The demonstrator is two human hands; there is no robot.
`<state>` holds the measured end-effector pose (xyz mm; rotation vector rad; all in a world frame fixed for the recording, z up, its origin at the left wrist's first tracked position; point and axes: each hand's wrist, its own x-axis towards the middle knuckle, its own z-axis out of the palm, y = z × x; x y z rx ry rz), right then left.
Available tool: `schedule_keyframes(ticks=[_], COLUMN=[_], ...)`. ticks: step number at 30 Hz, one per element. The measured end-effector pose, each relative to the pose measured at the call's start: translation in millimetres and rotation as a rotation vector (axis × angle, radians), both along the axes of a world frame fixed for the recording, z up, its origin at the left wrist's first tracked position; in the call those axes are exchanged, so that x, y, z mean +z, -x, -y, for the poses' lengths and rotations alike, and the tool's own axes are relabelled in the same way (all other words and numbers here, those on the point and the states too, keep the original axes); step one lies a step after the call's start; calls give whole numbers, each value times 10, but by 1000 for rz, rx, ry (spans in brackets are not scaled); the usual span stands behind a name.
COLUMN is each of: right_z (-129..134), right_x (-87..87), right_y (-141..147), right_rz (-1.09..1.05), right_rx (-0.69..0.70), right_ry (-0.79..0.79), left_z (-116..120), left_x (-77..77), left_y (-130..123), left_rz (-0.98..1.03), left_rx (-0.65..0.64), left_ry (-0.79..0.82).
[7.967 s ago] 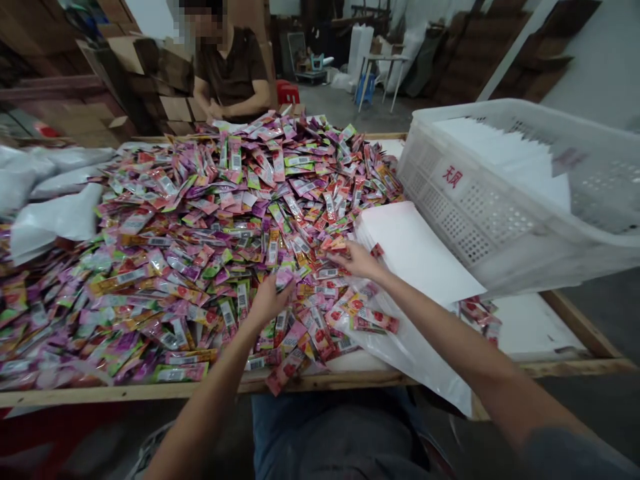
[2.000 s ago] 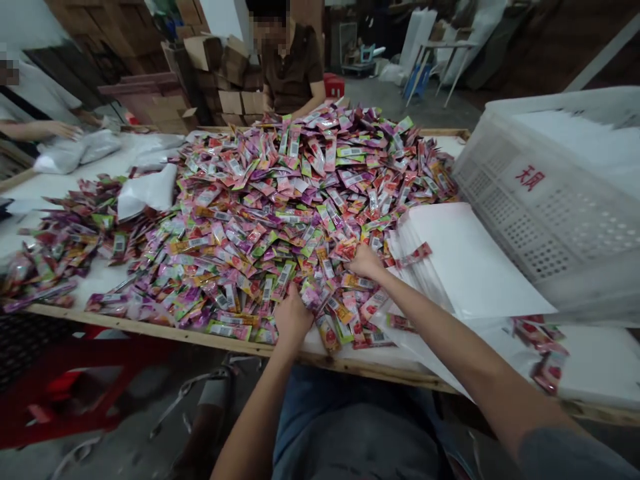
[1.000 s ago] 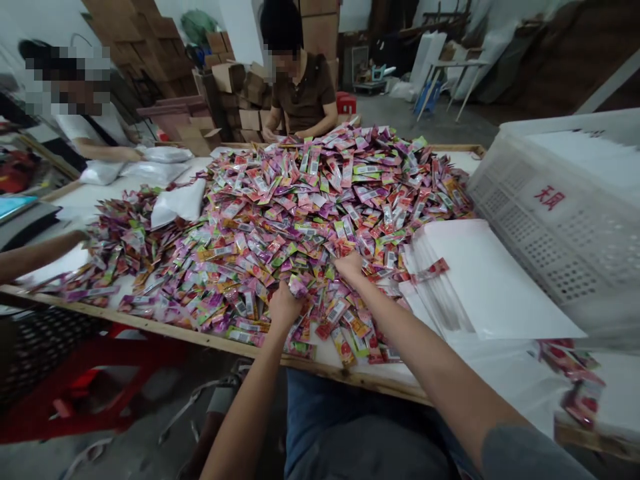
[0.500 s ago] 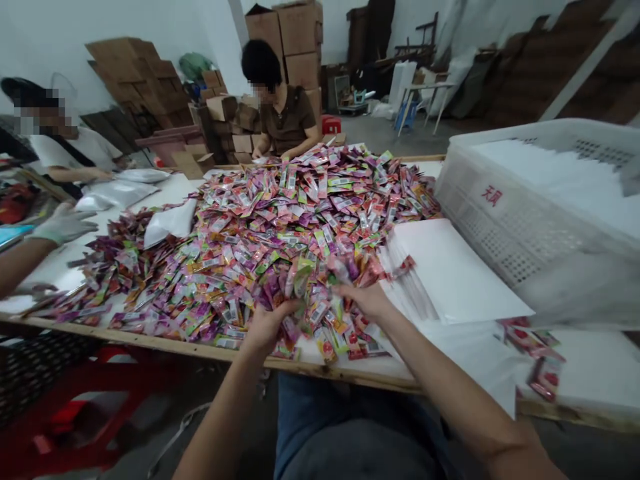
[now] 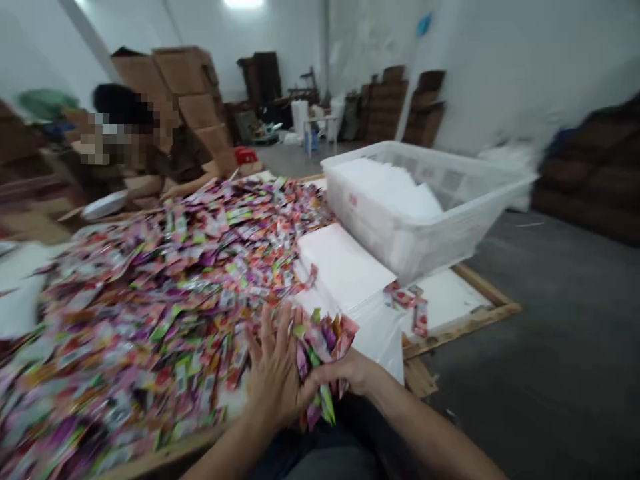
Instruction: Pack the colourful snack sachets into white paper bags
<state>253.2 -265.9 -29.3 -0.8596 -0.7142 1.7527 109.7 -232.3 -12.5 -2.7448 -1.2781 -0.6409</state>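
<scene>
white walls [image 5: 520, 67] | grey floor [image 5: 550, 287] | lit lamp [image 5: 243, 3] | stacked cartons [image 5: 181, 73] | white table [image 5: 323, 119]

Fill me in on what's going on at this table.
A person's right hand grips a bunch of small colorful packets, while the left hand is open against its side. A big loose heap of similar packets covers much of the table. To the right lies a white stack, beside a white plastic crate with more white pieces inside. Another person is across the heap.
</scene>
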Motion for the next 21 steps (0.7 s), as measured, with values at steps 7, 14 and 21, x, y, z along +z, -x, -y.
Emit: schedule_keyframes(ticks=[7,14,21], right_z=[157,405,1153], right_x=[-65,104,-341], right_y=[-475,-1459,-1864], right_rz=[-139,-220,-66], right_rx=[-205,-590,-752], right_ry=[181,50,98], left_z=[-287,-891,-2114], left_x=[269,1510,1460], left_y=[-775,-1890,-3393], left_rz=[-293,-444,-12], left_rx=[-556,-878,-73], left_ry=[84,405,268])
